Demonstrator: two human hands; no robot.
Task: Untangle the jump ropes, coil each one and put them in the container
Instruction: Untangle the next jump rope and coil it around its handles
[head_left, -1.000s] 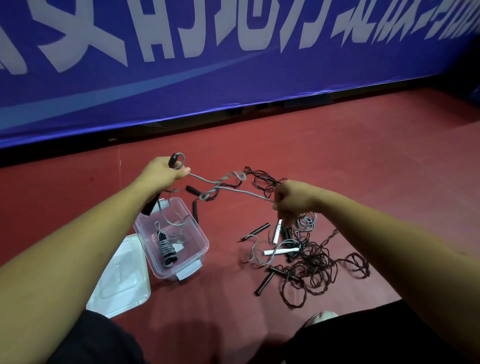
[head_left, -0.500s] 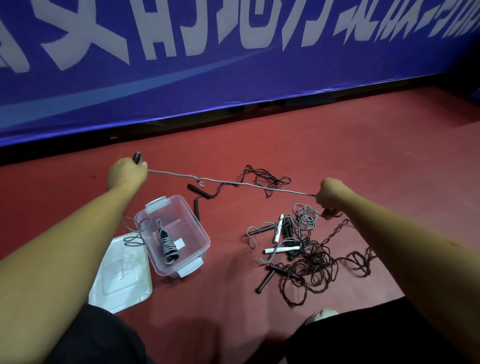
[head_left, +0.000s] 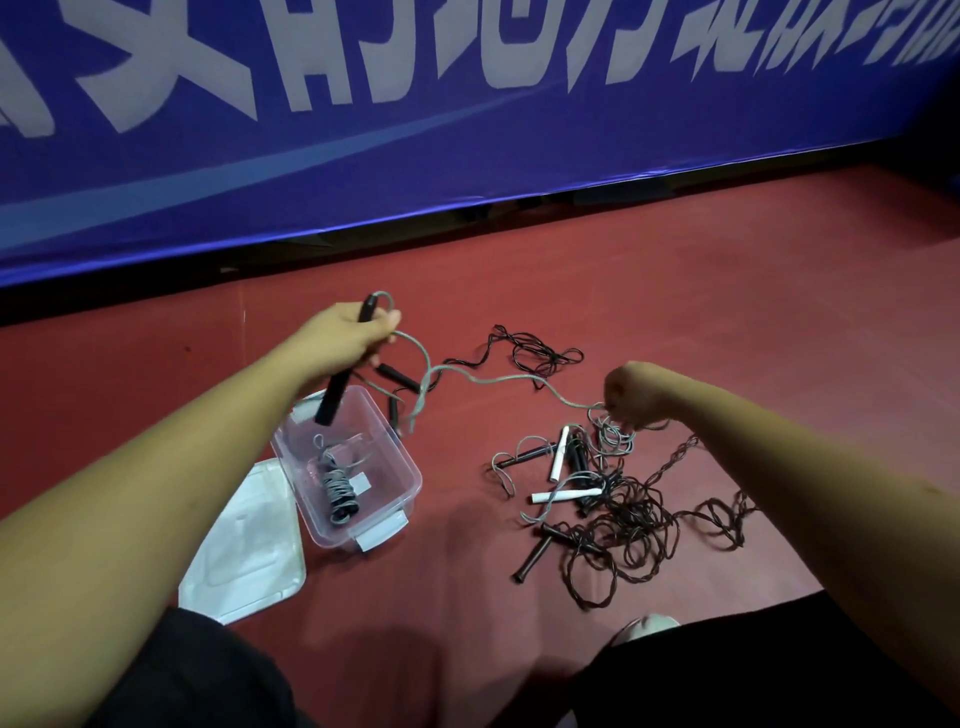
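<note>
Head cam, here's what I've got. L hand (head_left: 348, 338) is up at approx 10 o'clock from frame ctr, fist wrapped tight round a black handle (head_left: 332, 395). The handle's tip pokes out above the fist, and its lower end hangs tilted over the far corner of the container (head_left: 337, 530).

Grey rope (head_left: 498, 380) leaves the handle tip and hooks back past the thumb. It sags into a slack twisted loop off the tub's 1 o'clock corner, then crosses in mid-air to the R hand (head_left: 641, 392) at 3 o'clock. R hand's fingers are curled in, pinching that grey rope at the tips. Below the pinch, more grey loops drop toward the pile (head_left: 628, 525).

Container is a clear plastic tub, top open, on the red floor (head_left: 701, 291) at approx 8 o'clock from ctr. One coiled rope (head_left: 340, 491), grey, lies inside. The lid (head_left: 244, 551) lies flat on the floor at the tub's 8 o'clock side, edge right against the wall. Can't tell if it's tucked under.

Pile sits at the tub's 3 o'clock, apart from it: dark twisted ropes all knotted up. There are two white handles (head_left: 557, 454) in its 11 o'clock part and black handles (head_left: 531, 560) at its 7 o'clock edge. A thin black rope (head_left: 537, 353) lies separate at the pile's 12 o'clock, w/ its two handles (head_left: 397, 378) just beyond the tub's far side.

Blue banner (head_left: 467, 171) w/ white lettering runs across the top. Dark trousers (head_left: 182, 675) at 6 o'clock.
</note>
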